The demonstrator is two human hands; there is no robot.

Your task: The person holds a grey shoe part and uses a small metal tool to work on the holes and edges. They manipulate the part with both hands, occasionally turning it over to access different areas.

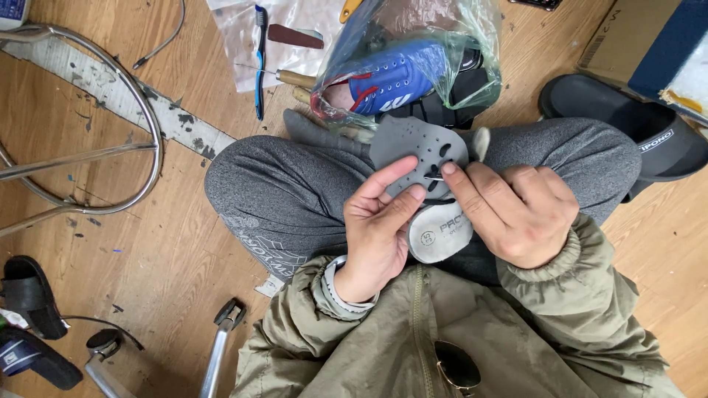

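A grey shoe insole [422, 151] with several holes rests over my lap, its pale heel end [441, 234] toward me. My left hand [377, 225] grips the insole from the left, thumb and fingers pressed on its middle. My right hand [514, 210] pinches a thin metal needle [434, 177] at one of the holes, fingertips touching the insole. My grey trousers [287, 191] lie beneath it.
A plastic bag [413, 59] with a blue sneaker [394, 74] sits just beyond my knees. A blue toothbrush [259, 59] and a wooden-handled tool [295, 77] lie on plastic sheeting. A black slide sandal [627, 121] and cardboard box [627, 33] are right; a chrome frame [110, 133] is left.
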